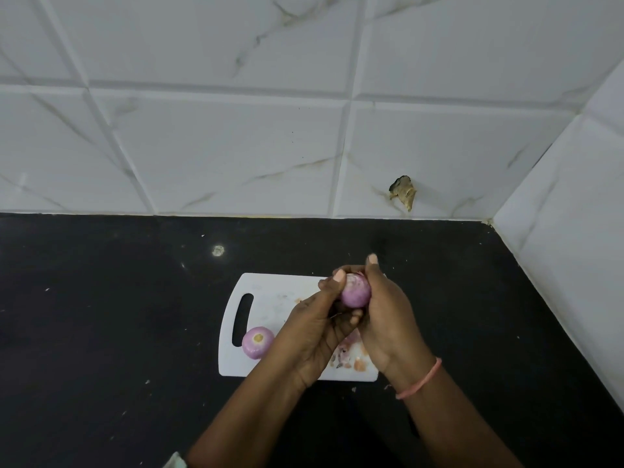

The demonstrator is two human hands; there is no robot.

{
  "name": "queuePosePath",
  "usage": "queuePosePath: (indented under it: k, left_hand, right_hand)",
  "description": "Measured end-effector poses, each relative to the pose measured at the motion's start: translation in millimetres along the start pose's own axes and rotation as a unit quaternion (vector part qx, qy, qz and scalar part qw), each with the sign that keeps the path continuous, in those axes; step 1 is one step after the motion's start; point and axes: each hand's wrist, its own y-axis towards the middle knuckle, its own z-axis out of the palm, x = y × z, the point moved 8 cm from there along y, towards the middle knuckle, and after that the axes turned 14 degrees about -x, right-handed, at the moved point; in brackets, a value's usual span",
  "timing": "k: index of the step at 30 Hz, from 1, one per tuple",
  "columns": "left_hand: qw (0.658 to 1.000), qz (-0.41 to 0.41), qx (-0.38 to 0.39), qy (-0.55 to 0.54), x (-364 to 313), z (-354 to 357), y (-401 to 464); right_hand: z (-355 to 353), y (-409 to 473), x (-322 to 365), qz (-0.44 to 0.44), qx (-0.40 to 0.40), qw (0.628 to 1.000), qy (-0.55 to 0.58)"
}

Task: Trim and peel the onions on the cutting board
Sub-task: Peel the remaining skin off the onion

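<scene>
Sitting above the far right part of the white cutting board (270, 298), a peeled purple onion (355, 294) was held up off the surface between both hands. The left hand (317, 329) came in from the near left, its thumb lying against the onion's upper left side and its fingers (356, 315) curled under and round it. The right hand (388, 319) cupped the onion from the right, its fingers wrapped behind it and one fingertip showing above its top. A pink band (420, 380) circled the right wrist. A second peeled onion (257, 342) rested on the board's near left area, just right of the handle slot (243, 319), its trimmed pale end facing up. Scraps of onion skin (351, 359) lay scattered on the board's near right part, partly hidden by the hands. The board lay on a black worktop (118, 315) speckled with small crumbs. Behind it rose a wall of white marbled tiles (219, 146), one with a chipped brown hole (402, 192) at the far right. No writing could be read anywhere.
</scene>
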Motion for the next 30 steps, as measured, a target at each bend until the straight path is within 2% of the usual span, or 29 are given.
queuePosePath:
  k: [3, 6, 9, 13, 19, 21, 25, 30]
  left_hand:
    - [1.0, -0.006, 0.012, -0.01, -4.4, -1.1, 1.0]
    - [0.999, -0.018, 0.025, -0.019, -8.5, -2.9, -1.3]
    - [0.999, -0.019, 0.031, -0.009, -7.9, -4.4, -5.2]
    - [0.999, 0.024, 0.036, 0.021, -10.3, -2.9, -10.5]
    - [0.991, 0.105, 0.052, 0.068, -17.1, -0.4, -13.3]
    - [0.99, 0.114, 0.06, 0.062, -18.1, -0.2, -13.4]
    - [0.995, 0.079, 0.061, -0.002, -19.4, 0.1, -10.3]
    - [0.997, 0.03, 0.045, -0.051, -17.3, -3.7, -4.3]
  right_hand:
    - [3.3, -4.2, 4.4, 0.006, 0.064, 0.998, 0.012]
    - [6.4, -9.6, 4.4, -0.077, 0.118, 0.989, -0.052]
    - [3.3, -11.9, 3.4, -0.165, 0.105, 0.971, -0.135]
    - [3.1, -14.3, 7.8, -0.215, 0.069, 0.967, -0.114]
    - [2.9, -4.3, 8.8, -0.187, -0.017, 0.981, -0.045]
    - [4.1, 0.7, 10.9, -0.159, -0.013, 0.987, -0.014]
    - [4.4, 4.6, 9.1, -0.105, 0.021, 0.994, 0.022]
    - [-3.2, 6.3, -4.7, -0.065, 0.039, 0.993, -0.089]
